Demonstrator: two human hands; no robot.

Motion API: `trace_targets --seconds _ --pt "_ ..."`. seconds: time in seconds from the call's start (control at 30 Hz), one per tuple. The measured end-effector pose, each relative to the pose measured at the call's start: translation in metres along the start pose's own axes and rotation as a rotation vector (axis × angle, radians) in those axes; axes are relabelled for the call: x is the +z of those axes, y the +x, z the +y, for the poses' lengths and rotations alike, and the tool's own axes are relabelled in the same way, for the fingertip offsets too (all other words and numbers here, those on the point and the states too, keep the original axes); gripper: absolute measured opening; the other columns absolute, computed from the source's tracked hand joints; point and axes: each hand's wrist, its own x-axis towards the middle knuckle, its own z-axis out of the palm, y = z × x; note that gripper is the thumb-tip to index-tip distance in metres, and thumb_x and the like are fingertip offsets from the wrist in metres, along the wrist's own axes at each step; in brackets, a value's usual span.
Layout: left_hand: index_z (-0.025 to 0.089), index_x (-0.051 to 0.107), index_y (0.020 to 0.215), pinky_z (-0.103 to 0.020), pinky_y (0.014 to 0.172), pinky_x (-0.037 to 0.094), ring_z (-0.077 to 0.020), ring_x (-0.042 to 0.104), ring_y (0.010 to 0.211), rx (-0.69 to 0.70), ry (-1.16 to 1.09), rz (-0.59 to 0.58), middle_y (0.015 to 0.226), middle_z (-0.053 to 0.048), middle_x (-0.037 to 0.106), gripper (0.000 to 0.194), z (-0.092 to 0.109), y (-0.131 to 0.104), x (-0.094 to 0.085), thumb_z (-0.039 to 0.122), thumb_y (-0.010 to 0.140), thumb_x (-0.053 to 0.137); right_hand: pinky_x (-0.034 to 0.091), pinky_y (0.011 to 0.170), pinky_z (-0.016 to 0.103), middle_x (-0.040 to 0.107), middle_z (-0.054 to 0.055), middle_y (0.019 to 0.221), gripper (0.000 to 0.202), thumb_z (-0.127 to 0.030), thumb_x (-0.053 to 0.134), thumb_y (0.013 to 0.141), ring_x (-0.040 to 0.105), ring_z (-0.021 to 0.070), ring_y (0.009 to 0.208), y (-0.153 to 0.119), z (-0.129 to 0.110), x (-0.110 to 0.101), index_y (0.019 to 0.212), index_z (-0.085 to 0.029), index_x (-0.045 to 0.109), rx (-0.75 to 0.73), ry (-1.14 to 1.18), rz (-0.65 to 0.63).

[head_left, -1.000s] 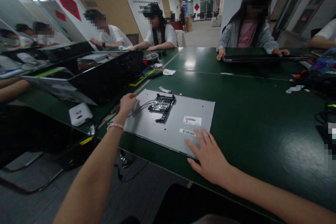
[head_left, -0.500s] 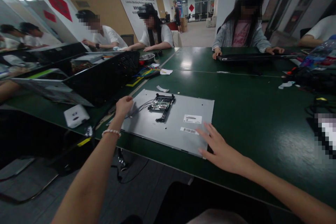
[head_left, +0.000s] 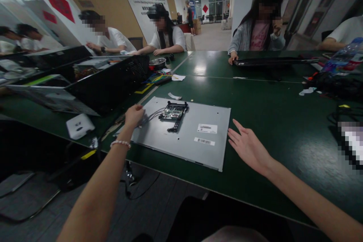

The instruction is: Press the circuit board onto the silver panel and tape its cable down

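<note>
A flat silver display panel (head_left: 153,140) lies back side up on the table before me, with two white labels at its right. On it rests a green circuit board (head_left: 173,112) in a black plastic frame, grey cables (head_left: 151,117) running from it to the left. My left hand (head_left: 134,115) is at the panel's left edge, fingers curled closed by the cables; what they pinch, if anything, is hidden. Beside the right edge, my right hand (head_left: 249,147) is held open, fingers stretched out and fingertips close to the rim.
A large black casing (head_left: 110,83) stands tilted at the left, with a white box (head_left: 80,126) near it. Wires and a metal bowl (head_left: 157,62) lie beyond. Across the table (head_left: 266,98), a person in a headset touches a dark flat screen (head_left: 272,62). Bottles (head_left: 342,58) stand far right.
My right hand has moved off the panel's labelled corner to just outside its right edge, turning more upright. The left hand is nearly still. The person opposite has raised one hand.
</note>
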Motion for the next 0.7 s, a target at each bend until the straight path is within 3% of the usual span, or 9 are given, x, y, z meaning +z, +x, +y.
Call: trace_targets --seconds 0.23,0.47,0.6,0.7 --pt "0.014 0.070 0.112 -0.031 0.092 0.047 -0.0263 0.063 0.106 0.034 0.042 -0.014 0.114 -0.011 0.071 0.035 0.001 -0.005 0.005 0.021 0.080 0.056 0.038 0.112 0.048 0.032 0.005 0.163 0.065 -0.046 0.008 0.101 0.034 0.0168 0.145 0.002 0.002 0.000 0.159 -0.025 -0.011 0.022 0.085 0.019" --pt "0.014 0.069 0.110 -0.035 0.102 0.043 -0.0292 0.061 0.114 0.031 -0.008 -0.005 0.117 -0.014 0.070 0.041 0.010 -0.010 -0.002 0.014 0.070 0.057 0.033 0.115 0.048 0.030 0.006 0.163 0.069 -0.047 0.015 0.100 0.032 0.0169 0.146 0.000 0.000 0.001 0.160 -0.024 -0.009 0.099 0.209 0.051" --pt "0.013 0.070 0.103 -0.035 0.100 0.044 -0.0290 0.060 0.112 -0.030 -0.106 0.010 0.112 -0.013 0.071 0.039 0.017 -0.012 -0.003 0.012 0.067 0.057 0.025 0.119 0.040 0.031 0.005 0.164 0.078 -0.049 0.035 0.096 0.033 0.0150 0.146 -0.004 -0.007 0.004 0.161 -0.026 -0.001 0.132 0.458 0.098" --pt "0.013 0.070 0.095 -0.033 0.089 0.048 -0.0276 0.063 0.102 -0.105 -0.217 0.031 0.100 -0.011 0.072 0.033 0.022 -0.017 -0.005 0.012 0.064 0.057 0.021 0.121 0.037 0.037 0.003 0.161 0.084 -0.047 0.051 0.090 0.034 0.0151 0.146 -0.007 -0.009 0.007 0.161 -0.030 0.009 0.156 0.658 0.141"
